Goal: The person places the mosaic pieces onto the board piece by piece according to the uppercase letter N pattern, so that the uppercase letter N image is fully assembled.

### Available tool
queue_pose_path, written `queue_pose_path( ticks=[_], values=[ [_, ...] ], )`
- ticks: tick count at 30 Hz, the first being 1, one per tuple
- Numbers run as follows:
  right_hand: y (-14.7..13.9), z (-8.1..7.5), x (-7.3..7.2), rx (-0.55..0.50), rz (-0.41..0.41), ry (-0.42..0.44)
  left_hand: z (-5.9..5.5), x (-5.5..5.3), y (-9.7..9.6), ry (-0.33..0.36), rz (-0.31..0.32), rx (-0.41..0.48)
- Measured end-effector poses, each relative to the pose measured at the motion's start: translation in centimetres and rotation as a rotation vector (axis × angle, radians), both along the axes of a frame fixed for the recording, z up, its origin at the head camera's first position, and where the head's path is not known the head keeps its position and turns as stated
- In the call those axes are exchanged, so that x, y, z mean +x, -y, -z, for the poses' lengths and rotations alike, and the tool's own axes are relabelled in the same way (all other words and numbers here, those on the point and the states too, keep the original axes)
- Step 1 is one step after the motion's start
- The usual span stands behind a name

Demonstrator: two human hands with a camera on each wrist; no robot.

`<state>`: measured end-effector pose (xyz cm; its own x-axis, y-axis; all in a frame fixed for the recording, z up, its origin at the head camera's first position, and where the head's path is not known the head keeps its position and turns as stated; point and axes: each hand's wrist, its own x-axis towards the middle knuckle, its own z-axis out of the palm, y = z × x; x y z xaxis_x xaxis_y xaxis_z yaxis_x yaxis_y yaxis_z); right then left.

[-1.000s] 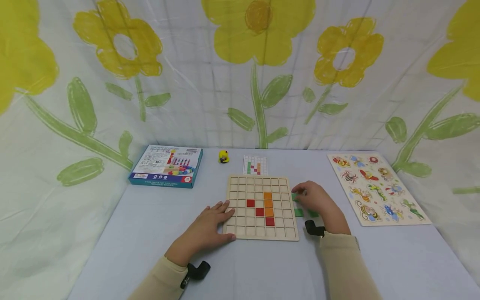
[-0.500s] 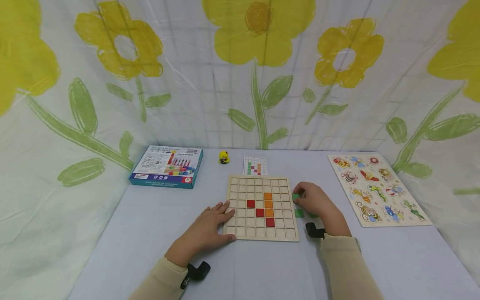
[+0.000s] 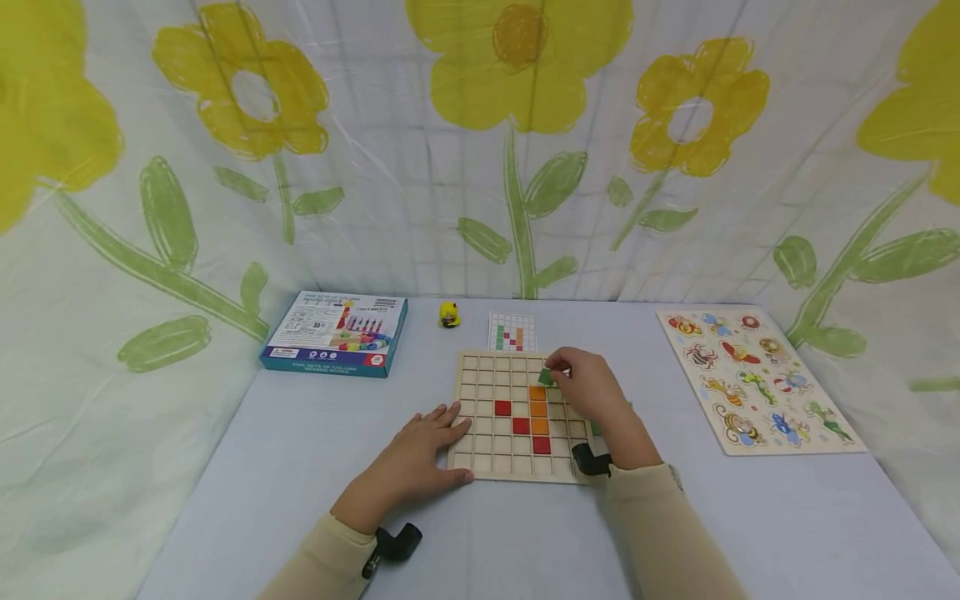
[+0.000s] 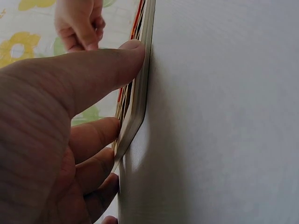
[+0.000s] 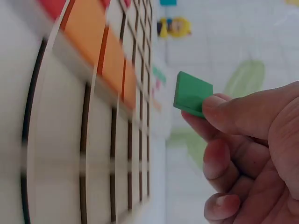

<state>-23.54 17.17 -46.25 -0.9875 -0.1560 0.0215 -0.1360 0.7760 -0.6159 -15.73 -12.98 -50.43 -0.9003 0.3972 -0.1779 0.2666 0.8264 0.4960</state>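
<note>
From where I stand, everything gathers round the pale wooden grid board lying on the white-covered table. Above the far right part of the grid board, the person's right hand pinches a square green tile between thumb and forefinger, the tile tipped and clear of the wood, its other fingers curled below. The left hand lies at the left side of the grid board with its fingers spread and fairly straight, fingertips touching that edge and the thumb against the near left corner. On the grid board, three orange tiles stand in a column right of the middle; three red tiles step diagonally down to the right, the last of them directly below the orange column. More green pieces peek out at the right side of the grid board, mostly hidden by the right hand and wrist, so I can't count them. Just beyond the far edge of the grid board lies a small pattern card with coloured squares, and past its far left corner sits a little yellow figure. A flat blue-edged box rests well to the left of the grid board and farther back, while a bug puzzle lies well apart to its right.
</note>
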Motion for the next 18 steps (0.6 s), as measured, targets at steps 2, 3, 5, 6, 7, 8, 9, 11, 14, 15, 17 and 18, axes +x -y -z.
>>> queue_pose_path(
  ticks=[2,3,5,6,7,8,9,11,14,15,17,18],
  values=[
    [1.7,0.2,-0.4,-0.023,-0.023,-0.003,0.1,-0.1,0.0,0.001,0.002,0.005],
    [2.5,0.4,-0.7,-0.032,-0.040,-0.003,0.1,-0.1,0.1,0.002,0.004,0.007],
    [4.0,0.7,-1.1,-0.041,-0.062,0.011,0.2,-0.2,0.1,0.003,0.008,0.016],
    [4.7,0.9,-1.4,-0.043,-0.078,0.016,0.2,-0.2,0.1,0.000,0.010,0.020],
    [5.4,1.1,-1.6,-0.042,-0.091,0.022,0.1,-0.2,0.2,0.000,0.013,0.025],
    [5.9,1.3,-1.8,-0.037,-0.105,0.028,0.1,-0.2,0.2,-0.002,0.016,0.027],
    [6.5,1.4,-1.9,-0.036,-0.115,0.035,0.1,-0.2,0.2,-0.004,0.020,0.028],
    [7.4,1.6,-2.0,-0.023,-0.131,0.046,0.0,-0.1,0.2,-0.004,0.022,0.032],
    [8.4,1.6,-2.0,0.001,-0.132,0.054,-0.2,-0.1,0.3,-0.003,0.024,0.028],
    [8.6,1.6,-2.0,0.012,-0.130,0.052,-0.2,-0.1,0.3,0.000,0.022,0.029],
    [8.9,1.6,-1.9,0.030,-0.123,0.052,-0.4,-0.1,0.3,0.002,0.021,0.031],
    [9.0,1.6,-1.9,0.036,-0.121,0.052,-0.4,-0.1,0.3,0.003,0.021,0.032]
  ],
)
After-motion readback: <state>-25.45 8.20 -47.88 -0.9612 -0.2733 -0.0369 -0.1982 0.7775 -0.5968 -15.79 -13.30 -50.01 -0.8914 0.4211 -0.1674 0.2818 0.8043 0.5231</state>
